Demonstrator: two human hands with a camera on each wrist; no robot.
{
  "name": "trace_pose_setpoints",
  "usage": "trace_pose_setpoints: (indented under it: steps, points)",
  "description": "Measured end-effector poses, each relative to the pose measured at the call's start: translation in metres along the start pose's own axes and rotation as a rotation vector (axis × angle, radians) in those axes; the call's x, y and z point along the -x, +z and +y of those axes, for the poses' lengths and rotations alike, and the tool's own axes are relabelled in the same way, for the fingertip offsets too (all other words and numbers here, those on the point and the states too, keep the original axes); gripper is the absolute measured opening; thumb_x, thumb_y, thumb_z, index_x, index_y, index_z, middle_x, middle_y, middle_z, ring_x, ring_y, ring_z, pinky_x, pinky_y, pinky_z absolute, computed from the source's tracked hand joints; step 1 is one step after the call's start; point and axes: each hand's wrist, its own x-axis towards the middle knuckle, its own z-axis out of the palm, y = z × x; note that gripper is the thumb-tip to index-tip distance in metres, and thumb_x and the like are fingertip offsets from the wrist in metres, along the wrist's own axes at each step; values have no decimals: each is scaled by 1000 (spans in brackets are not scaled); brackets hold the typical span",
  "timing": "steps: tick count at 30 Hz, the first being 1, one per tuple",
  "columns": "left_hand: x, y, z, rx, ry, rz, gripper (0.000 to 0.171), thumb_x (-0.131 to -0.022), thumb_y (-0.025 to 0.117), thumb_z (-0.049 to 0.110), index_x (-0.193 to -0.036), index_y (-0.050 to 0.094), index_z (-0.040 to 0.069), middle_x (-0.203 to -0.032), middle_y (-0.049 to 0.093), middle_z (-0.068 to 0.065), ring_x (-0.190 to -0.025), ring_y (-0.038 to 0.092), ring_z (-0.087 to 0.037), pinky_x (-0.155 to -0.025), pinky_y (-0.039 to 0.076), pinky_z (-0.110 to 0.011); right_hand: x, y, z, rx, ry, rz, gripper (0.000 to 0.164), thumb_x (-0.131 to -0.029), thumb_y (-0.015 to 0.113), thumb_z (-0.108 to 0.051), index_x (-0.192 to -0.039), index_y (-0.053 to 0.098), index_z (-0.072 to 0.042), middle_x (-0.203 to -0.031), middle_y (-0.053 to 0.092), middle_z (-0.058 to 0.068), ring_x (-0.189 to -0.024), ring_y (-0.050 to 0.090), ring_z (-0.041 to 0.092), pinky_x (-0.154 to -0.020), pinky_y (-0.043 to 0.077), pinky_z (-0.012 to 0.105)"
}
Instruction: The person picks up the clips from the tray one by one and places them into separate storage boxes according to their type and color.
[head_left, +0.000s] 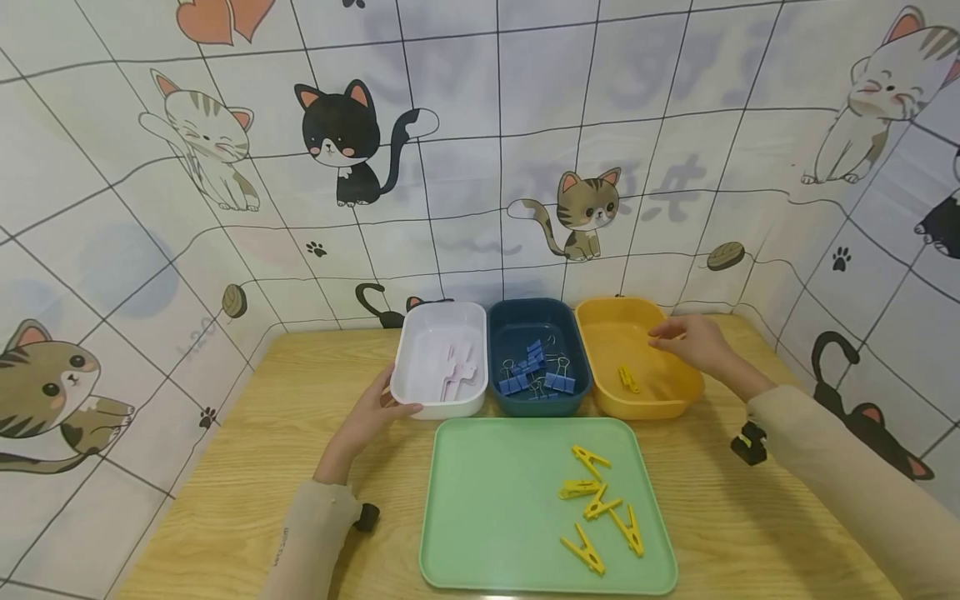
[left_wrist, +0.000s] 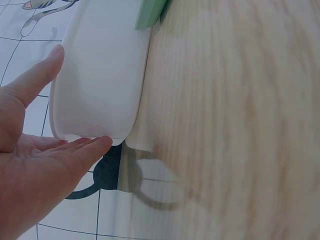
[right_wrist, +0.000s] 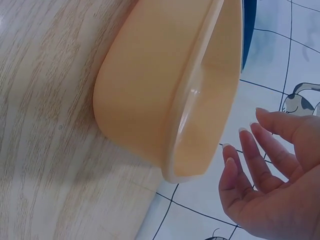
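My left hand [head_left: 375, 408] rests against the near left corner of a white bin [head_left: 440, 411], its thumb along the front and its fingers at the left side. In the left wrist view the fingers are fairly straight against the bin's wall. White plastic forks or similar pieces [head_left: 458, 367] lie inside. My right hand [head_left: 693, 343] is raised over the right side of a yellow bin [head_left: 637, 408], fingers loosely bent with nothing between them. Inside that bin is a yellow clothespin [head_left: 628, 379]. Several more yellow clothespins [head_left: 582, 550] lie on a green tray [head_left: 495, 500].
Between the white and yellow bins stands a dark blue bin [head_left: 538, 407] with several blue binder clips [head_left: 532, 358]. All three bins stand side by side on a wooden table [head_left: 315, 375], close to the cat-printed wall covering [head_left: 465, 167]. The tray lies just in front of them.
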Motion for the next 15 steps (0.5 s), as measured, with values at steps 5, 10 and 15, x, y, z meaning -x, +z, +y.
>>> trace_pose_setpoints:
  steps: [5, 10, 15]
  points:
    - [-1, 0, 0, 3, -5, -1, 95, -98, 76, 12, -170, 13, 8, -175, 16, -21, -156, 27, -50, -122, 35, -61, 4, -1, 0, -9, -1, -1, 34, -102, 70, -18, -121, 71, 10, -117, 72, 31, -107, 66, 49, -81, 61, 47]
    - [-1, 0, -1, 2, -9, 1, 96, -98, 76, 13, -170, 13, 8, -175, 16, -20, -156, 26, -50, -122, 35, -61, 11, 1, -5, -46, -7, -9, 35, -101, 73, -19, -122, 71, 9, -113, 73, 28, -101, 69, 43, -82, 61, 45]
    - [-1, -1, -1, -2, -18, -1, 95, -98, 76, 13, -170, 13, 9, -175, 15, -20, -156, 27, -51, -122, 35, -62, 21, 6, -13, -72, -16, -22, 36, -100, 74, -19, -122, 71, 9, -111, 74, 26, -96, 70, 37, -85, 61, 48]
